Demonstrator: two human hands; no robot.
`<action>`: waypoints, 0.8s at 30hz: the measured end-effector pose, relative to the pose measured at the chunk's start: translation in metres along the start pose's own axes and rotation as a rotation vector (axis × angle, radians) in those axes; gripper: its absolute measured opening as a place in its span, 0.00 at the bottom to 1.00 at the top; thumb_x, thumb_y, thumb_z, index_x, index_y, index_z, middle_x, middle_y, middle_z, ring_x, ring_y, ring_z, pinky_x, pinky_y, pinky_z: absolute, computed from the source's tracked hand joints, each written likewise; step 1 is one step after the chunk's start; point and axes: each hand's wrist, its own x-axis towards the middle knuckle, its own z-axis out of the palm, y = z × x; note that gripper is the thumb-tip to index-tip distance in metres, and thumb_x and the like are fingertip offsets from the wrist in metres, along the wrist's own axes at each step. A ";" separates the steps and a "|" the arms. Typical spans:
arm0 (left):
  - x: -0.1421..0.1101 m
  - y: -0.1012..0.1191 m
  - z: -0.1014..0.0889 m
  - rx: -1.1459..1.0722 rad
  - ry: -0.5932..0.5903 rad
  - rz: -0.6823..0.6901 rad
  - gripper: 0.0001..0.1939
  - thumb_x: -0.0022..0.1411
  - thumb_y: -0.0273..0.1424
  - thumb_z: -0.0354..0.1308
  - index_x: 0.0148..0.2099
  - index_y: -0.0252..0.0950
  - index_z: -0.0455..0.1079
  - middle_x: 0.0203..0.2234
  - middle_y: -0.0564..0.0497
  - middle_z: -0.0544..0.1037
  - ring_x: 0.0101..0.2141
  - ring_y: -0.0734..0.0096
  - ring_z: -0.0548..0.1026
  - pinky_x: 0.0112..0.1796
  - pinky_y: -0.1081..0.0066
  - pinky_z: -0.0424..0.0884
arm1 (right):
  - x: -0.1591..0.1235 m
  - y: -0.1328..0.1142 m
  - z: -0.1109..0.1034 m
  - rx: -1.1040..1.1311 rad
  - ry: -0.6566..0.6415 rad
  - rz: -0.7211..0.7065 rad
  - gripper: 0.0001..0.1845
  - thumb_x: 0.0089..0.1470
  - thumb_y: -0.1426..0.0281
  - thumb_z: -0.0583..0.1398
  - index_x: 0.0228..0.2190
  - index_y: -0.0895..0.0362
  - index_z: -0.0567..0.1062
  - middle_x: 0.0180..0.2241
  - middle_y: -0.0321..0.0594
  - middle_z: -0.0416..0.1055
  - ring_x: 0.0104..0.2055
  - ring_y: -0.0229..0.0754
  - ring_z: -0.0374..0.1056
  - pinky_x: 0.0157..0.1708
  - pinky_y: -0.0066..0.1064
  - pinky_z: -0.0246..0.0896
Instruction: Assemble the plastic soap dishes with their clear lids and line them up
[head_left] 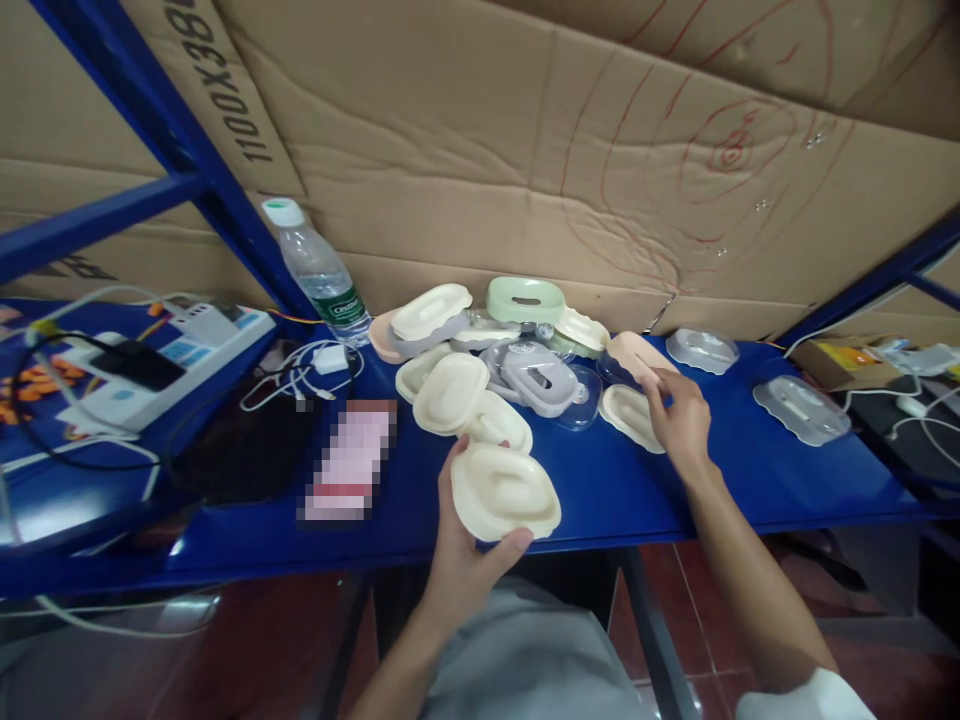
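Note:
My left hand (474, 535) grips a cream oval dish (506, 492), perhaps a soap dish part, by its rim near the table's front edge; its hollow faces up. My right hand (679, 415) reaches to a peach oval dish piece (637, 357) and pinches its near edge. Just below that piece lies another cream dish (631, 415), partly behind my right fingers. Between the hands is a loose pile of similar parts: several cream dishes (450, 393), a green slotted piece (525, 299) and a grey slotted piece (538, 376).
Two clear plastic covers (801, 408) rest on the right of the blue table (585, 500). A water bottle (319, 270) stands at the back left, near white cables (289, 375), a blurred pink item (349, 460) and a power strip (172, 365). Cardboard (450, 130) walls the back.

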 end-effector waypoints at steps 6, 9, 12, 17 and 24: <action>-0.002 0.007 0.010 0.048 -0.094 -0.054 0.55 0.60 0.38 0.74 0.78 0.48 0.43 0.71 0.38 0.66 0.69 0.45 0.68 0.67 0.47 0.66 | 0.058 0.044 0.026 0.026 -0.095 -0.054 0.31 0.69 0.46 0.53 0.46 0.59 0.82 0.50 0.58 0.81 0.54 0.60 0.76 0.59 0.56 0.69; -0.004 0.010 0.011 0.057 -0.116 -0.055 0.56 0.59 0.37 0.75 0.78 0.48 0.45 0.71 0.39 0.65 0.70 0.44 0.66 0.69 0.47 0.63 | 0.063 0.034 0.019 0.056 -0.076 -0.062 0.31 0.70 0.47 0.52 0.50 0.59 0.81 0.55 0.59 0.78 0.60 0.60 0.73 0.63 0.57 0.65; -0.003 0.007 0.013 -0.047 -0.112 -0.106 0.54 0.59 0.37 0.75 0.77 0.48 0.46 0.70 0.38 0.67 0.68 0.45 0.69 0.66 0.49 0.68 | 0.033 -0.008 -0.007 0.191 -0.026 -0.106 0.27 0.73 0.51 0.52 0.58 0.54 0.77 0.59 0.53 0.77 0.64 0.57 0.71 0.65 0.57 0.63; 0.005 0.001 0.026 -0.244 -0.031 -0.104 0.56 0.60 0.44 0.74 0.78 0.46 0.44 0.68 0.36 0.70 0.66 0.44 0.72 0.64 0.50 0.71 | -0.044 -0.104 -0.055 0.454 -0.620 -0.644 0.28 0.69 0.53 0.61 0.64 0.50 0.73 0.64 0.48 0.73 0.67 0.51 0.69 0.64 0.45 0.67; 0.007 0.004 0.026 -0.220 -0.124 -0.120 0.57 0.64 0.43 0.72 0.79 0.61 0.35 0.74 0.41 0.60 0.65 0.47 0.73 0.60 0.49 0.75 | -0.039 -0.098 -0.057 0.465 -0.372 -0.539 0.18 0.69 0.68 0.62 0.59 0.47 0.77 0.54 0.42 0.81 0.54 0.48 0.78 0.54 0.42 0.73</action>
